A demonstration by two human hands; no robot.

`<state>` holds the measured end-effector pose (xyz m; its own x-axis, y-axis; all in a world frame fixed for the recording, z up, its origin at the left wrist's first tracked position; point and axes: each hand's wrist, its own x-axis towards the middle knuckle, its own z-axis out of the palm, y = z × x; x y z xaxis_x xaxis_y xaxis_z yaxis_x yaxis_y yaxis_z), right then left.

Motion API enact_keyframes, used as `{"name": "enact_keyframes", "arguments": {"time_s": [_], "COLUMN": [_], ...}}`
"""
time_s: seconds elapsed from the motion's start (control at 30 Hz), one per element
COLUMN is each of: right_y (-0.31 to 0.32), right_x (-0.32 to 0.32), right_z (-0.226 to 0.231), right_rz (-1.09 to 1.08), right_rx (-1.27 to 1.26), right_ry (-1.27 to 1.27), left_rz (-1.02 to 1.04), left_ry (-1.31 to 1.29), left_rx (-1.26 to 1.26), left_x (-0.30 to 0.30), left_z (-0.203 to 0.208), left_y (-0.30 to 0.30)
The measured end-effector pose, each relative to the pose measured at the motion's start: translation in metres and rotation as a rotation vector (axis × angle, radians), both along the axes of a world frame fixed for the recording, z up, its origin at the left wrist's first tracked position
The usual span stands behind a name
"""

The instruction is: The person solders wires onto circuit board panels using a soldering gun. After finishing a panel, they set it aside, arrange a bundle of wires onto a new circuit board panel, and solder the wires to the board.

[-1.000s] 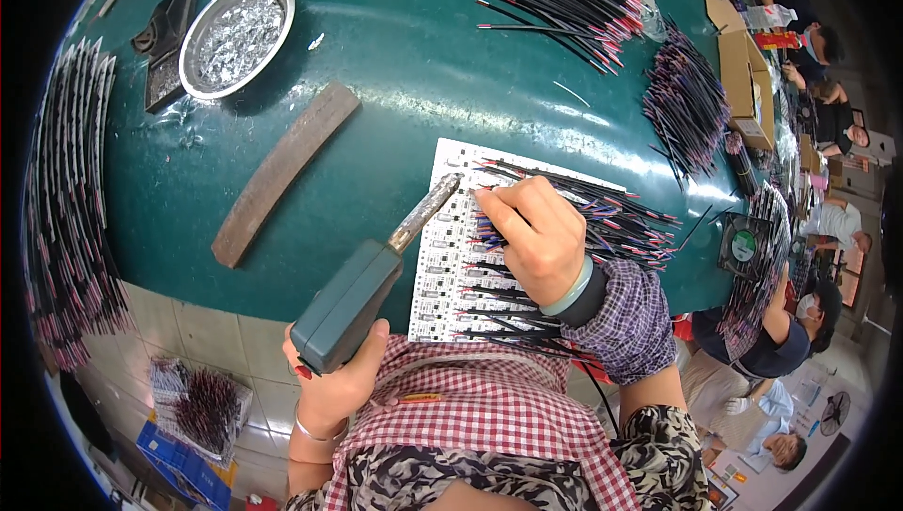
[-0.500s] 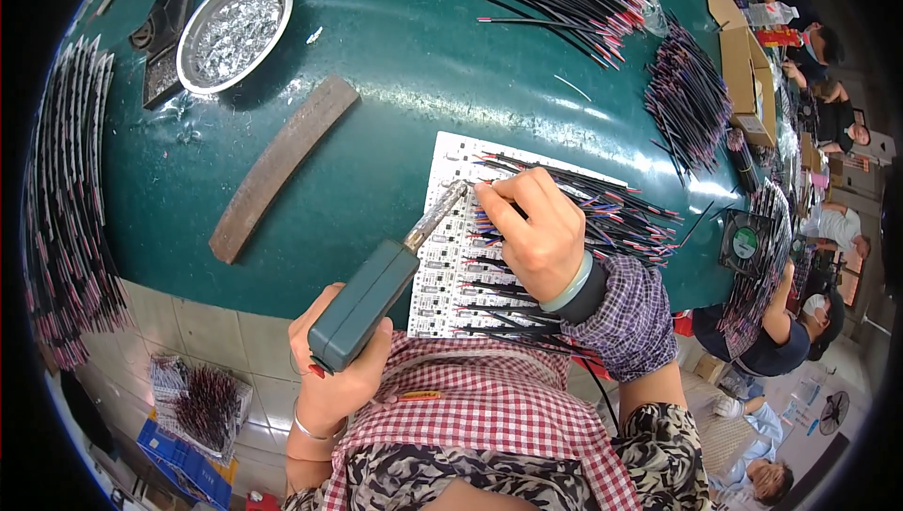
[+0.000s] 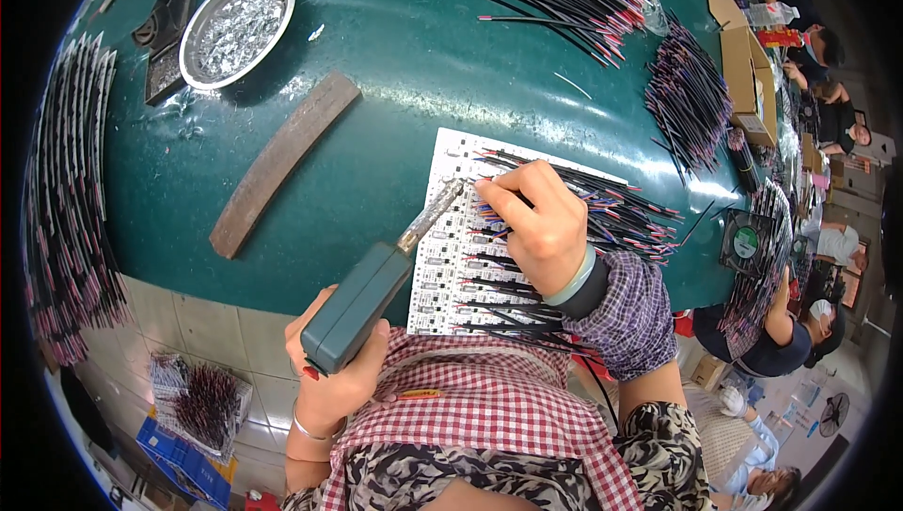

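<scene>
My left hand [image 3: 346, 381] is wrapped around a dark green soldering gun [image 3: 359, 306]. Its metal tip [image 3: 455, 188] slants up to the right and meets the upper part of a white circuit board panel [image 3: 428, 299] with rows of small components. Just right of the tip, my right hand [image 3: 547, 233] pinches a thin wire against the board, its end mostly hidden by the fingers. Many short black-sleeved wires [image 3: 635, 219] with red and blue ends lie in rows across the board's right part and stick out past its edge.
A curved brown bar [image 3: 282, 165] lies left on the green table [image 3: 395, 59]. Beyond it stands a metal bowl [image 3: 195, 69] of silvery scraps. Wire bundles [image 3: 691, 97] lie far right near a cardboard box [image 3: 752, 87] and a small fan [image 3: 743, 241]. Other people sit farther right.
The soldering gun and my left hand have shifted slightly left. My right hand has risen a little, still pinching at the board.
</scene>
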<state>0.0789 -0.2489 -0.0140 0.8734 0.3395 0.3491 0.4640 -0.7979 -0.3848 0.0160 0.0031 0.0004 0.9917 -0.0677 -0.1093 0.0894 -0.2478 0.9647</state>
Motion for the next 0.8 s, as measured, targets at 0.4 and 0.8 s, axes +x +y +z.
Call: {"name": "enact_keyframes", "arguments": {"time_s": [0.4,0.8], "right_y": [0.001,-0.004], "right_x": [0.002,-0.016], "right_z": [0.000,0.029], "right_rz": [0.040,0.017], "right_rx": [-0.028,-0.047], "right_ry": [-0.046,-0.019], "left_rz": [-0.033,0.064], "left_ry": [0.066,0.232], "left_rx": [0.068,-0.048], "left_x": [-0.001,-0.025], "left_z": [0.008,0.006], "left_y": [0.000,0.015]}}
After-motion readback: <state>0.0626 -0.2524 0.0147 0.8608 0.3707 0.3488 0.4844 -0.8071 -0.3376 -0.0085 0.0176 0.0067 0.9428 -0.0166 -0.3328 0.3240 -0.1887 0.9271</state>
